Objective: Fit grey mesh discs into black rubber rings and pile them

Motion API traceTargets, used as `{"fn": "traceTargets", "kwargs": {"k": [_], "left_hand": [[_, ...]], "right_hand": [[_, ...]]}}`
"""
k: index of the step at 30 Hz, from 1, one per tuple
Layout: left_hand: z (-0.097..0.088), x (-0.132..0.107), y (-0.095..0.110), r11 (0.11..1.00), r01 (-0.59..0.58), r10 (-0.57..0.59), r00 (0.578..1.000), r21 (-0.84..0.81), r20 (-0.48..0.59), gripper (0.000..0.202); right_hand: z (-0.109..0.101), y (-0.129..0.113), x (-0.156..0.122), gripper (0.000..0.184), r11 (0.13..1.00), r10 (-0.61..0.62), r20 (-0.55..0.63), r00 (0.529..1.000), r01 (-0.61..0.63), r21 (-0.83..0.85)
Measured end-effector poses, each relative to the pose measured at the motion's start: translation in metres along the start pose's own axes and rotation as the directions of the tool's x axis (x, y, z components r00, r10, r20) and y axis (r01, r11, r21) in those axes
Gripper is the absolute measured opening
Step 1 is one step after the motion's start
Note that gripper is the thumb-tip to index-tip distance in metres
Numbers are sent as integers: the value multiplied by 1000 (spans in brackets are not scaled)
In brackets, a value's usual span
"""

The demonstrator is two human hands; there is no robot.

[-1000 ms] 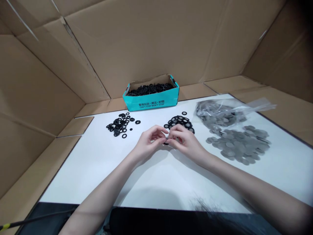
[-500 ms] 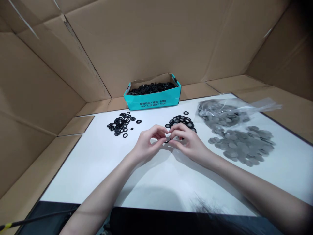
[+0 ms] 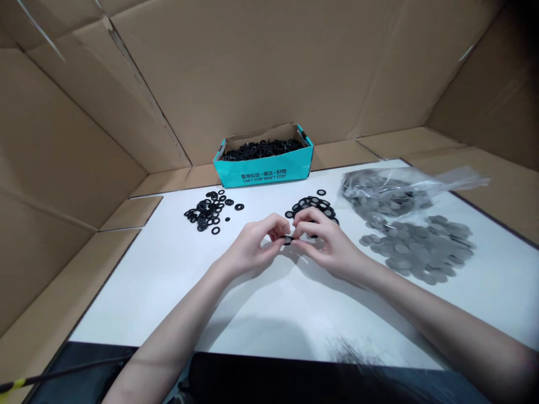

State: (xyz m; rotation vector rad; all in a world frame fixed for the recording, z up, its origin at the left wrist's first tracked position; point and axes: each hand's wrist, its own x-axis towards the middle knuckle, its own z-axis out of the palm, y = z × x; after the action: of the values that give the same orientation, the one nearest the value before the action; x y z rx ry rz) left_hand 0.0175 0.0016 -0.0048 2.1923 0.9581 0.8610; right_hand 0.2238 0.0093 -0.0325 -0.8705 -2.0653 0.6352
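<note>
Between my two hands is a black rubber ring with a grey mesh disc in its middle. My left hand pinches its left edge between thumb and fingers. From the other side, my right hand grips the right edge the same way. Just behind my right hand lies a pile of black rings with grey discs in them, partly hidden by the fingers. Loose black rings lie in a heap to the left. Spread out on the right are many loose grey discs.
A turquoise box full of black rings stands at the back of the white table. A clear plastic bag holding grey discs lies at the back right. Cardboard walls enclose the table's back and sides.
Both hands stay almost in place on the ring. The grey disc looks flatter within the black ring now, and the right fingers have shifted slightly. The camera view has moved a little.
</note>
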Motion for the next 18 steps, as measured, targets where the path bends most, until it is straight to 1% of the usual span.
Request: {"fn": "traceTargets", "kwargs": {"k": [4,8,11,16,18], "left_hand": [[2,-1,-2,1000,-6,6,1000,9,-11,13],[0,-1,-1,1000,9,-9,1000,14,26,14],[-1,-1,1,1000,-3,2,999,17,46,17],[1,-1,2,999,-19,17,999,51,29,19],[1,-1,1,998,-28,25,999,63,38,19]], "right_hand": [[1,0,0,11,1000,29,9,1000,-29,6],[3,3,-1,11,1000,13,14,1000,-13,26],[3,3,-1,9,999,35,28,999,-35,31],[2,1,-2,9,997,61,44,997,-63,38],[2,1,-2,8,997,65,45,997,-67,41]]}}
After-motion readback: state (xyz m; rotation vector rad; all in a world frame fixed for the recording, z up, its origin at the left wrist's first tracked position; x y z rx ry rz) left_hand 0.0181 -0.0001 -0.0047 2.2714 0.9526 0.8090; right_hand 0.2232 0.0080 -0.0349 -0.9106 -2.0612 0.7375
